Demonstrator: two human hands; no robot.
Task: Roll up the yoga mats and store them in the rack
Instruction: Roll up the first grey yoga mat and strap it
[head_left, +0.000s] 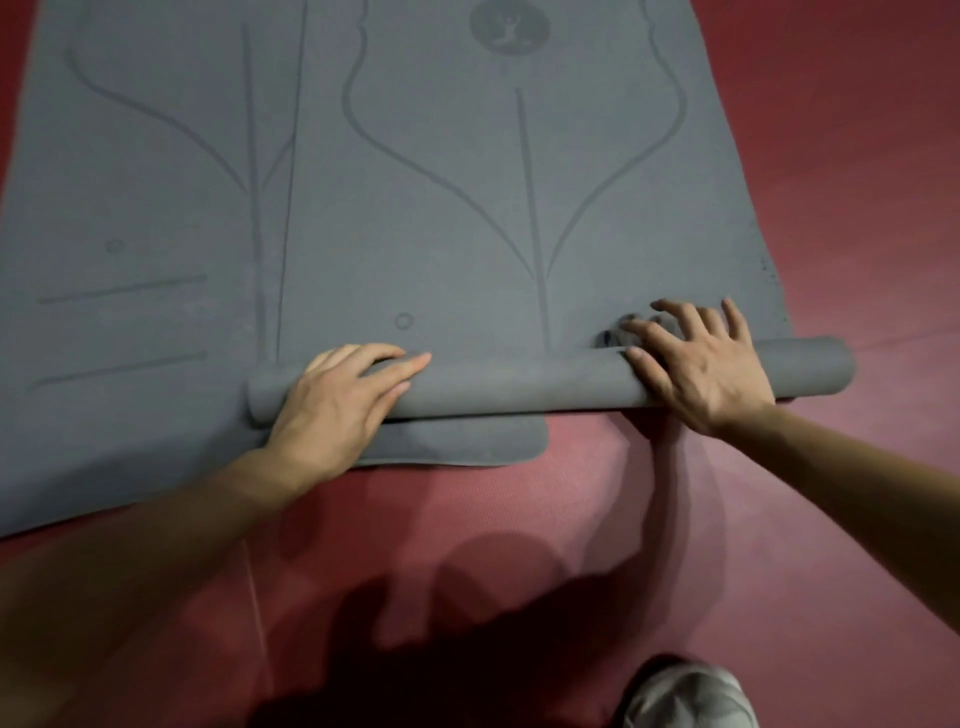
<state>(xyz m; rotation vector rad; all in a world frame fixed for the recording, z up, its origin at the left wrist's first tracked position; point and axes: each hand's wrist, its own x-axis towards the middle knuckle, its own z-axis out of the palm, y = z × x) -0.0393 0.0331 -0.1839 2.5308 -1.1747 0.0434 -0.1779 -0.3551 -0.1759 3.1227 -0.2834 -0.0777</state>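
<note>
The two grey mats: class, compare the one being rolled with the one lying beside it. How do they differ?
The right-hand mat has its near end rolled into a tube; the left-hand mat lies fully flat. The left hand and right hand press on the right-hand mat's roll; nothing touches the left-hand mat. The rolled mat's edge overlaps the flat one. Both are grey, line-printed, on the red floor.

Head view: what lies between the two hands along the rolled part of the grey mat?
Only the bare roll of the grey mat spans from the left hand to the right hand; nothing else rests there.
</note>
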